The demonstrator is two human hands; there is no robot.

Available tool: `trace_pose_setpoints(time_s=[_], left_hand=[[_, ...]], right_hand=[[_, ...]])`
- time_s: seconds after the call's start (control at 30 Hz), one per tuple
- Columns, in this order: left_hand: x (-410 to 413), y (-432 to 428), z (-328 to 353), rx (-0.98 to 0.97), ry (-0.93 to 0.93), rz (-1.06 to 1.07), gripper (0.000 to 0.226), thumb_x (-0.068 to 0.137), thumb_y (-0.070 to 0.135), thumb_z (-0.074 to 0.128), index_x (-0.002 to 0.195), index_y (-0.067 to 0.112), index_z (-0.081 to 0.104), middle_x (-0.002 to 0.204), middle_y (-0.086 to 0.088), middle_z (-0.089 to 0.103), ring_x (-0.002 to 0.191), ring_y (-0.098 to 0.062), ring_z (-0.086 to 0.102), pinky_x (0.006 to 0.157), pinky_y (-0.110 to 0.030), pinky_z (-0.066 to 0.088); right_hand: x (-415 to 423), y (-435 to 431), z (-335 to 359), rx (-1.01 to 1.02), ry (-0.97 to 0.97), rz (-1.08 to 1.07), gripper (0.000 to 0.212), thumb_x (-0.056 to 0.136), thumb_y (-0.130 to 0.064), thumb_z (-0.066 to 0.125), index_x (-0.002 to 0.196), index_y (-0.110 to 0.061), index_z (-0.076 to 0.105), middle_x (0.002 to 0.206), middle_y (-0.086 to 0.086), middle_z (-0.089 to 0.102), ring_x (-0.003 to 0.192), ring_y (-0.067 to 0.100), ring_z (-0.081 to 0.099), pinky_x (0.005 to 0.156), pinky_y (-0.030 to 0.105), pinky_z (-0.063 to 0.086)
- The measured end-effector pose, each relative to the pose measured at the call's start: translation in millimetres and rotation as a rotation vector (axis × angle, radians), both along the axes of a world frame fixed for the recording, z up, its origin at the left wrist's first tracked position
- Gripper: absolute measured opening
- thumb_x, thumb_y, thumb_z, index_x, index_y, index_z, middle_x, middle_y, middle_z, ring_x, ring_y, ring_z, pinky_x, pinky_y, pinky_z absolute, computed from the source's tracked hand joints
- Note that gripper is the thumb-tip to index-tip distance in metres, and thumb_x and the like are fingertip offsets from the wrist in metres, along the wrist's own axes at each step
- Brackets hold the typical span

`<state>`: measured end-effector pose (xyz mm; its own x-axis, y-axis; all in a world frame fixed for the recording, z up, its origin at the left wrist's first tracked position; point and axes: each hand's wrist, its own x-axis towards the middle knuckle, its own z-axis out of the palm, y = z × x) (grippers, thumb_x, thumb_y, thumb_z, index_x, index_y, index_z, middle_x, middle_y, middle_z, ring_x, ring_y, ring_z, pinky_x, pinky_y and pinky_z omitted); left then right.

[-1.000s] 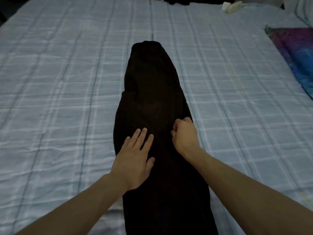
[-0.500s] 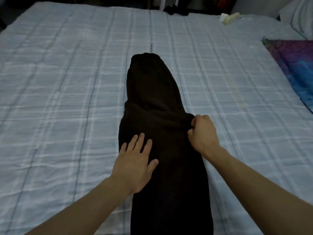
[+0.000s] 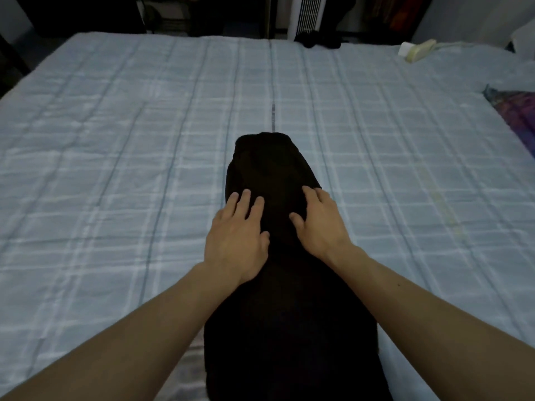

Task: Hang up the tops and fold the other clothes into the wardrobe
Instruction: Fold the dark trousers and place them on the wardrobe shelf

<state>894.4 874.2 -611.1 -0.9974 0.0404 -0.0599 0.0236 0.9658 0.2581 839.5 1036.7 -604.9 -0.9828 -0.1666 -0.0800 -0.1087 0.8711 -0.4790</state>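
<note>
Pressing on a long black fabric garment atop a pale blue checked quilt.
Stretched lengthwise from near edge to mid-bed, perhaps trousers; left hand and right hand both flat, fingers spread, gripping nothing.

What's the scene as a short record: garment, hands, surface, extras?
garment: black garment, laid lengthwise, narrow end away
left hand: flat on the garment, fingers straight
right hand: flat on the garment, fingers spread
surface: pale blue checked bedcover
extras: white object at far right corner; purple cloth at right edge
</note>
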Motion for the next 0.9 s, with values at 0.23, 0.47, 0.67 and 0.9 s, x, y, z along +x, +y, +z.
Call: trace_pose_setpoints(time_s=[0.23, 0.47, 0.67, 0.9], left_hand=[[-34, -10, -30, 0.021, -0.073, -0.053, 0.074, 0.1, 0.052, 0.038, 0.159, 0.028, 0.002, 0.167, -0.001, -0.006, 0.154, -0.023, -0.003, 0.125, -0.045, 0.013], [-52, -11, -34, -0.011, 0.04, -0.042, 0.072, 0.096, 0.063, 0.028, 0.158, 0.036, 0.002, 0.167, -0.002, -0.01, 0.153, -0.027, -0.007, 0.123, -0.052, 0.011], [-68, -19, -37, 0.32, -0.029, 0.233, 0.053, 0.103, 0.054, 0.026, 0.154, 0.048, 0.016, 0.167, -0.005, -0.005, 0.152, -0.034, 0.009, 0.121, -0.05, 0.02], [-104, -33, -23, 1.04, -0.243, 0.413, 0.107, 0.086, 0.006, 0.065, 0.155, 0.042, -0.008, 0.13, 0.011, 0.043, 0.11, -0.015, 0.054, 0.088, -0.034, 0.051]], right_hand=[[-78, -6, -15, -0.052, -0.081, -0.166, 0.04, 0.095, -0.029, 0.063, 0.121, -0.002, 0.053, 0.118, 0.017, 0.058, 0.105, 0.031, 0.059, 0.086, 0.038, 0.05], [-108, 15, 1, -0.212, 0.281, -0.203, 0.02, 0.092, -0.014, 0.059, 0.11, -0.004, 0.058, 0.107, 0.013, 0.06, 0.099, 0.028, 0.058, 0.076, 0.026, 0.035], [-99, 16, -27, -0.118, -0.15, -0.103, 0.043, 0.103, -0.038, 0.046, 0.136, -0.011, 0.047, 0.13, 0.014, 0.06, 0.118, 0.034, 0.056, 0.087, 0.03, 0.038], [-99, 21, -28, -0.366, -0.37, -0.114, 0.052, 0.09, -0.025, 0.065, 0.137, -0.022, 0.045, 0.121, 0.003, 0.062, 0.102, 0.019, 0.064, 0.093, 0.038, 0.055]])
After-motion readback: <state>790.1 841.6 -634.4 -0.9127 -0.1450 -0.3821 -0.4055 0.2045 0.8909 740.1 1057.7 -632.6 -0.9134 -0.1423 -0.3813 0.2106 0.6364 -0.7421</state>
